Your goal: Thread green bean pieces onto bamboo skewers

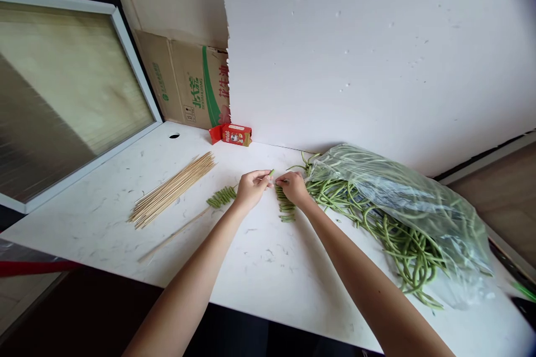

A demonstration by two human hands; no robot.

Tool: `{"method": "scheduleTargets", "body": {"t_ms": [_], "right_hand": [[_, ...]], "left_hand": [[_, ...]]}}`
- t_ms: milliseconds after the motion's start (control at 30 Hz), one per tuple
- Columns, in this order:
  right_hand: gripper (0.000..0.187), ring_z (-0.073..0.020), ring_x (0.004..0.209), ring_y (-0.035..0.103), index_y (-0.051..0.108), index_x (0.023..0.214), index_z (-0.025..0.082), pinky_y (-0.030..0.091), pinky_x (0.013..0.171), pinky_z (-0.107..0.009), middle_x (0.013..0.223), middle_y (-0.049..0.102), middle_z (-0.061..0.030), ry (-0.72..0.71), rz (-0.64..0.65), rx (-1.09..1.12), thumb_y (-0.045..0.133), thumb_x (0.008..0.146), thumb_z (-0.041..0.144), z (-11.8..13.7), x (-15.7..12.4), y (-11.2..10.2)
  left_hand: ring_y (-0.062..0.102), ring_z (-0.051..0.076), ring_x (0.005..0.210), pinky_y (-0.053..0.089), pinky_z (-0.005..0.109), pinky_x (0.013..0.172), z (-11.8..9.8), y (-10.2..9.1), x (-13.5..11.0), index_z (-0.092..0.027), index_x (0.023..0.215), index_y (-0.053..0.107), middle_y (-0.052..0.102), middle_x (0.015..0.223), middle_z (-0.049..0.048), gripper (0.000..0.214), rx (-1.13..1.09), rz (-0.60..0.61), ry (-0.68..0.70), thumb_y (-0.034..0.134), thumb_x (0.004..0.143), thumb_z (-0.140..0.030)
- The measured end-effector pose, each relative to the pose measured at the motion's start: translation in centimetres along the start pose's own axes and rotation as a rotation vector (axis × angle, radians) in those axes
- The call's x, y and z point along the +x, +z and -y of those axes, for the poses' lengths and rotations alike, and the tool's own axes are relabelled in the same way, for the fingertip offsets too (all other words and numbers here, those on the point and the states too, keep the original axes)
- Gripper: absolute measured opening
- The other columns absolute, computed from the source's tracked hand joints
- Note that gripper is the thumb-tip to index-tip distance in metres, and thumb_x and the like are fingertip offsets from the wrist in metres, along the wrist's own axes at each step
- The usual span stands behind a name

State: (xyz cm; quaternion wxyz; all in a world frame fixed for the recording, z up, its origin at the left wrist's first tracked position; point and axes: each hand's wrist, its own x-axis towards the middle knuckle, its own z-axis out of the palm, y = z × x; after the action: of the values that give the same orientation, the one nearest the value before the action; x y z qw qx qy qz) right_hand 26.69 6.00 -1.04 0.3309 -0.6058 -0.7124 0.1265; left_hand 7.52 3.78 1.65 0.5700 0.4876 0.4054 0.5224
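Note:
My left hand [251,188] is closed in a pinch on a short piece of green bean [272,172], held just above the table. Close beside it, my right hand [293,186] has its fingertips pressed together; what they grip is too small to make out. Under and below the right fingers runs a column of cut bean pieces [287,211], laid side by side; whether a stick passes through them cannot be seen. Left of my left hand lies a bean skewer [221,197], its pieces threaded in a row and its bare stick pointing toward the table's front left.
A bundle of thin wooden sticks [172,189] lies on the left of the white table [251,256]. Long green beans [414,254] spill from a clear plastic bag [402,189] at right. A small red box [237,135] and a cardboard box [184,81] stand behind.

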Motion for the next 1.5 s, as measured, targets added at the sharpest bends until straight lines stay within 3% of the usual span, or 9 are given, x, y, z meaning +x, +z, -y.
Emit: {"method": "scheduleTargets", "body": {"t_ms": [233,367,433,500,567,667,800,1167,1500], "right_hand": [[0.018,-0.0298,0.102,0.067,0.084,0.081,0.024,0.048,0.102,-0.048,0.092,0.08,-0.0075,-0.069,0.079,-0.007,0.07,0.085,0.013,-0.3,-0.2,-0.7],[0.021,-0.0283,0.107,0.068,0.083,0.1,0.025,0.052,0.096,-0.045,0.103,0.081,-0.0088,-0.138,0.02,0.095,0.064,0.093,0.017,0.6,-1.2,-2.2],[0.024,-0.0278,0.109,0.068,0.079,0.116,0.025,0.056,0.085,-0.041,0.11,0.079,-0.0103,-0.155,-0.033,0.236,0.064,0.097,0.026,1.1,-2.4,-3.2],[0.042,-0.0267,0.11,0.07,0.069,0.135,0.027,0.056,0.083,-0.038,0.118,0.077,-0.0101,-0.139,-0.038,0.351,0.073,0.094,0.034,1.7,-4.0,-4.1],[0.051,-0.0268,0.11,0.071,0.066,0.139,0.026,0.056,0.079,-0.036,0.12,0.077,-0.0108,-0.122,-0.04,0.431,0.079,0.091,0.04,2.2,-5.5,-4.8],[0.038,-0.0246,0.1,0.072,0.073,0.127,0.026,0.055,0.075,-0.034,0.115,0.078,-0.0096,-0.107,-0.049,0.443,0.076,0.094,0.044,2.6,-7.3,-5.2],[0.021,-0.0211,0.081,0.066,0.08,0.104,0.025,0.052,0.071,-0.035,0.098,0.079,-0.0075,-0.116,-0.164,0.384,0.074,0.096,0.044,2.5,-8.4,-5.0],[0.019,-0.0229,0.089,0.066,0.078,0.107,0.025,0.054,0.075,-0.037,0.104,0.077,-0.0079,-0.057,-0.327,0.398,0.073,0.097,0.041,2.5,-9.6,-5.3],[0.02,-0.0275,0.09,0.064,0.078,0.107,0.028,0.053,0.074,-0.043,0.099,0.077,-0.0089,-0.144,-0.313,0.301,0.076,0.095,0.044,3.0,-9.7,-5.9]], "left_hand": [[0.077,0.016,0.074,0.06,0.026,0.071,0.0,0.0,-0.2,-0.009,0.108,0.077,0.082,0.095,0.0135,0.033,-0.025,0.037,-0.002,0.083,0.084,-0.03],[0.079,0.019,0.079,0.063,0.03,0.076,0.0,0.0,-0.4,-0.01,0.106,0.077,0.082,0.097,0.0138,0.033,-0.028,0.078,0.015,0.086,0.08,-0.028],[0.079,0.021,0.085,0.064,0.032,0.082,-0.1,-0.1,-0.7,-0.012,0.108,0.077,0.082,0.101,0.0134,0.031,0.056,0.083,0.093,0.085,0.081,-0.024],[0.079,0.021,0.092,0.064,0.033,0.087,-0.2,0.0,-1.1,-0.015,0.109,0.078,0.082,0.104,0.0119,0.027,0.211,0.093,0.222,0.082,0.083,-0.021],[0.079,0.021,0.098,0.063,0.034,0.092,-0.3,0.2,-1.7,-0.019,0.112,0.078,0.083,0.106,0.009,0.026,0.355,0.144,0.345,0.079,0.086,-0.018],[0.079,0.02,0.103,0.061,0.033,0.097,-0.3,0.8,-2.5,-0.024,0.116,0.078,0.083,0.111,0.005,0.027,0.473,0.251,0.459,0.073,0.091,-0.015],[0.079,0.02,0.1,0.062,0.032,0.093,-0.2,1.3,-2.9,-0.025,0.117,0.078,0.083,0.109,0.0046,0.026,0.525,0.267,0.498,0.076,0.091,-0.021],[0.075,0.018,0.085,0.06,0.028,0.077,-0.3,1.5,-2.9,-0.02,0.099,0.082,0.081,0.097,0.0076,0.016,0.478,0.192,0.52,0.081,0.089,-0.031],[0.072,0.019,0.084,0.057,0.027,0.072,-1.0,1.8,-3.3,-0.019,0.097,0.082,0.079,0.094,0.0097,0.02,0.427,0.208,0.485,0.081,0.088,-0.037]]}}
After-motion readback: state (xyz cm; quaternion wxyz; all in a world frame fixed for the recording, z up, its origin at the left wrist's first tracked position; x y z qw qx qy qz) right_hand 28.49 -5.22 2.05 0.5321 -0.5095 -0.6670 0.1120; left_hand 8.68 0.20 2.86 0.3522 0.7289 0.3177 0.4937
